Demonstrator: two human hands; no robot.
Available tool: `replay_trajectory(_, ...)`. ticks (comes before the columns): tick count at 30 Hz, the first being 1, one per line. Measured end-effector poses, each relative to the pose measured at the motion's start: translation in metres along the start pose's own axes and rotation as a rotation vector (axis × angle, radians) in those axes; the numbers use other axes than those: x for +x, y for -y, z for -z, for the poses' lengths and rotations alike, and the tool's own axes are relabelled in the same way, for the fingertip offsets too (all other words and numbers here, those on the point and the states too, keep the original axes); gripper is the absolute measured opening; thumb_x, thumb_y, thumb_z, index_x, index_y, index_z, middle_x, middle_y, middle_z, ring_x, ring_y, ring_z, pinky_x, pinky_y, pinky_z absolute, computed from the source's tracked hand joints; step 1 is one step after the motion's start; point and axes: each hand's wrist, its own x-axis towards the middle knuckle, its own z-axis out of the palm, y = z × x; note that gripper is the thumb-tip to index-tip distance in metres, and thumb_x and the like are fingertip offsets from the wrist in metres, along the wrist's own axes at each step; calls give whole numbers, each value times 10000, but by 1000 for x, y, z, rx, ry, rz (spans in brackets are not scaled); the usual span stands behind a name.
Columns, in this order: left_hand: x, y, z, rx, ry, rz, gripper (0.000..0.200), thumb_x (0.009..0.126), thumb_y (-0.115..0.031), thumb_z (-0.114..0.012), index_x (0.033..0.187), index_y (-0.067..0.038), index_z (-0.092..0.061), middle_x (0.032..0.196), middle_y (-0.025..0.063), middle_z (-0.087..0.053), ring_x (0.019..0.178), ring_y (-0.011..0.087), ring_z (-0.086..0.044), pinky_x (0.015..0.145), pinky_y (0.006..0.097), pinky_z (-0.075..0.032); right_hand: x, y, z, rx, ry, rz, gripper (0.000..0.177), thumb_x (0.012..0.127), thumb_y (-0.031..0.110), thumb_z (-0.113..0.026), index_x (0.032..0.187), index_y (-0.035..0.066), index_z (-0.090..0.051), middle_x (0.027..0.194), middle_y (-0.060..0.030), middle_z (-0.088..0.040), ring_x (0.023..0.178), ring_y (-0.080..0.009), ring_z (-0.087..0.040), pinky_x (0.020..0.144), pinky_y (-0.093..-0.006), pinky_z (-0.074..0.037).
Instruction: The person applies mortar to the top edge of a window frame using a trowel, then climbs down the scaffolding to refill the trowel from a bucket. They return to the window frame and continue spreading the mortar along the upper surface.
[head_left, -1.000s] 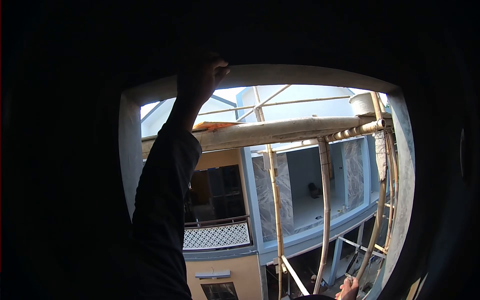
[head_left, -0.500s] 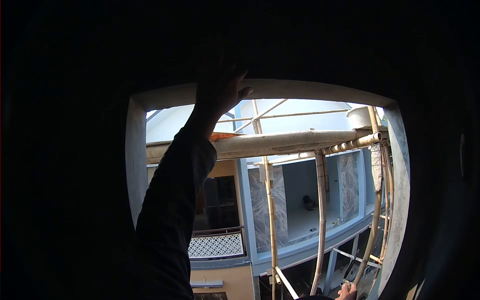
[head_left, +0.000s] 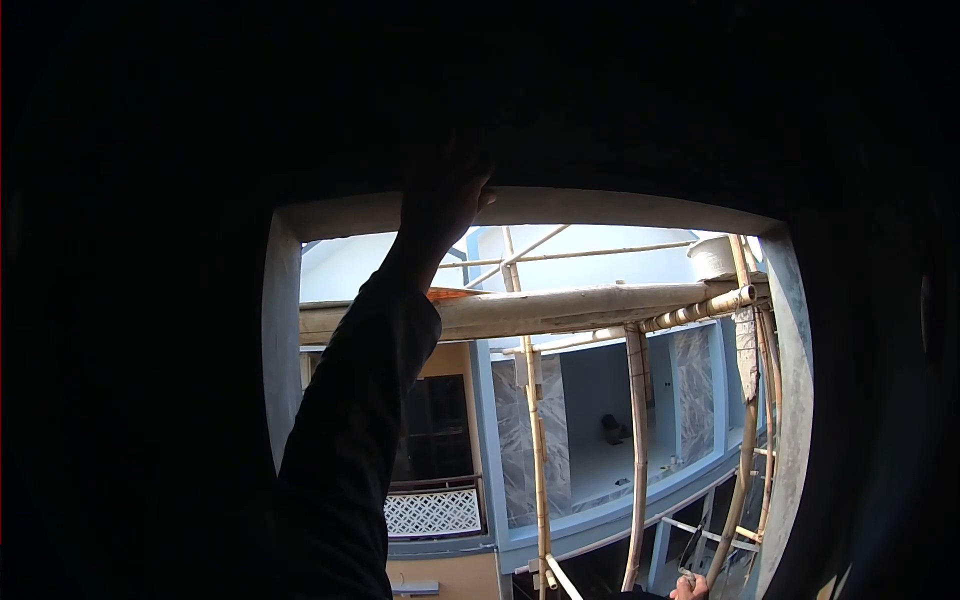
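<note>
My left hand (head_left: 445,205), mostly in shadow, reaches up to the top edge of a window opening (head_left: 560,206). It appears to lie against the dark wall just above that edge, with the thumb apart; the fingertips are lost in the dark. Low at the right, near the bottom of the opening, my right hand (head_left: 690,588) is partly cut off by the frame. Its fingers are closed around a small greyish thing, too small and cropped to name.
Outside stands bamboo scaffolding with upright poles (head_left: 637,450) and a thick horizontal plank (head_left: 570,308). A whitish bucket (head_left: 711,259) sits on it at the right. Beyond is a building with a white lattice balcony (head_left: 432,512) and marble-patterned panels (head_left: 533,440). Dark wall surrounds the opening.
The opening and the scene outside sit slightly lower in view. My left hand stays at the top edge, its thumb now less spread. My right hand remains low at the right, closed.
</note>
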Motion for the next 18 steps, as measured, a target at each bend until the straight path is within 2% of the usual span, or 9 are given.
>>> replay_trajectory(2, -1, -2, 3, 7, -25, 0, 448, 735, -337, -775, 1109, -132, -638, 1209, 71, -569, 1176, 303, -496, 988, 490, -414, 2, -3, 1, -6, -1, 3, 307, 850, 129, -522, 1121, -15, -534, 785, -149, -574, 562, -248, -522, 471, -373, -453)
replay_trajectory(5, -3, -4, 10, 12, 47, 42, 356, 773, -302, -759, 1062, -123, -655, 1217, 70, -590, 1176, 296, -521, 978, 459, -455, 3, -8, 4, -13, 0, 5, 309, 844, 120, -524, 1119, -20, -538, 786, -153, -577, 570, -253, -523, 478, -376, -454)
replay_trajectory(7, -9, -2, 5, -1, -78, 18, 321, 759, -272, -772, 1019, -120, -662, 1158, 63, -614, 1130, 273, -547, 957, 446, -468, 5, -10, 5, -21, -2, 6, 310, 840, 115, -526, 1118, -23, -541, 787, -156, -579, 575, -256, -524, 482, -379, -454)
replay_trajectory(14, -12, -2, 12, -1, -35, 37, 278, 760, -270, -772, 983, -135, -675, 1118, 54, -627, 1100, 265, -559, 941, 438, -477, 14, -24, 13, -48, -1, 16, 316, 826, 95, -531, 1113, -36, -551, 789, -167, -585, 593, -268, -528, 498, -388, -457)
replay_trajectory(18, -14, -1, 11, 3, -104, 40, 250, 767, -270, -766, 966, -143, -682, 1119, 68, -622, 1093, 277, -560, 933, 448, -477, 19, -41, 16, -58, 10, 38, 319, 818, 83, -533, 1111, -43, -557, 791, -174, -589, 604, -275, -530, 506, -393, -458)
